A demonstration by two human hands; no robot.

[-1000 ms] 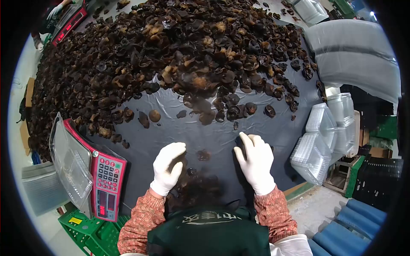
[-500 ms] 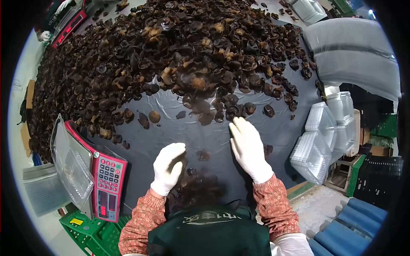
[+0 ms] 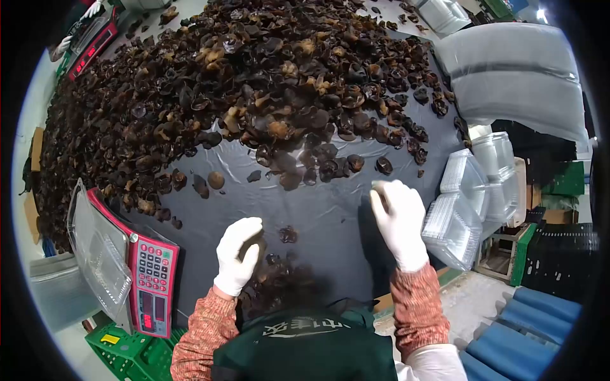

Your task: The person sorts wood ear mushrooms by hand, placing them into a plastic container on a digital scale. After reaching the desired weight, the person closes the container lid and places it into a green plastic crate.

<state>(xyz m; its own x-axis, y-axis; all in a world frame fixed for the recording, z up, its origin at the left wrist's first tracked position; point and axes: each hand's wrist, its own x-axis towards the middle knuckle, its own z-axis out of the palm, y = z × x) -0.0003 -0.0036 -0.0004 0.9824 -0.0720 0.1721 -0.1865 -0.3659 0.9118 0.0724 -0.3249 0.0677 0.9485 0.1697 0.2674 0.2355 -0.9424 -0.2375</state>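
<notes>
My left hand (image 3: 238, 256), in a white glove, hovers over the near part of the dark sheet-covered table. Its fingers curve and its thumb stands apart, with nothing seen between them. Beside it lie one small wood ear mushroom (image 3: 288, 234) and a loose cluster of wood ear mushrooms (image 3: 279, 282) close to my body. My right hand (image 3: 401, 222), gloved too, is raised at the right; thumb and fingertips come together, and anything pinched there cannot be made out. Beyond both hands spreads a large heap of wood ear mushrooms (image 3: 254, 82), with several strays at its near edge.
A red-framed scale (image 3: 154, 273) with a clear plastic lid (image 3: 101, 254) on it stands at the left. Stacked clear trays (image 3: 454, 228) line the right edge, below plastic film (image 3: 518, 82). A green crate (image 3: 127, 355) sits lower left. Another person's gloved hand (image 3: 63, 44) is near a far scale (image 3: 93, 51).
My right hand has moved right and nearer, away from the heap's edge, and its fingers have curled in. My left hand keeps nearly the same pose. The whole view has shifted slightly.
</notes>
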